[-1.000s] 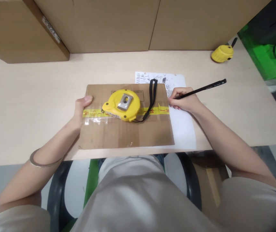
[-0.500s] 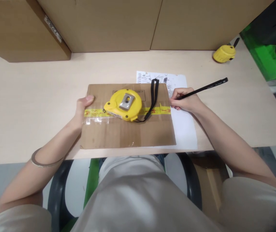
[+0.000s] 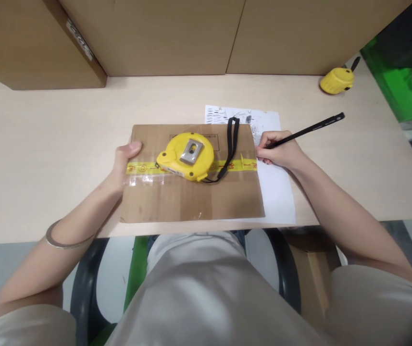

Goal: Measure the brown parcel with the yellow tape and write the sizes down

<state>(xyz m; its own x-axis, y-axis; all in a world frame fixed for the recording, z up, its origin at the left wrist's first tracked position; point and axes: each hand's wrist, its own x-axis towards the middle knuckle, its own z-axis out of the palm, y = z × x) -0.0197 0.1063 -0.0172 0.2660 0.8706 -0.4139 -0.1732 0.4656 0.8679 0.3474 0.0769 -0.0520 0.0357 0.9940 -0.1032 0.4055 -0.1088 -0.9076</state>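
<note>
A flat cardboard box with yellow printed tape across it lies over a sheet of paper. My left hand grips the box at its left edge, thumb on top and the other fingers hidden. On the box rests a yellow tape measure, its silver belt clip facing up and its black wrist strap trailing right. My right hand is closed around a black pencil, beside the box's right edge and over the paper. The pencil's tip is hidden by the fingers. Dark marks cover the paper's upper part.
Tall cardboard boxes line the back of the table. A second yellow tape measure stands at the back right. The table's front edge runs just in front of my body, with chair armrests below.
Almost nothing differs. The whole view has shifted slightly, and the pencil's upper end sits a touch higher and further right.
</note>
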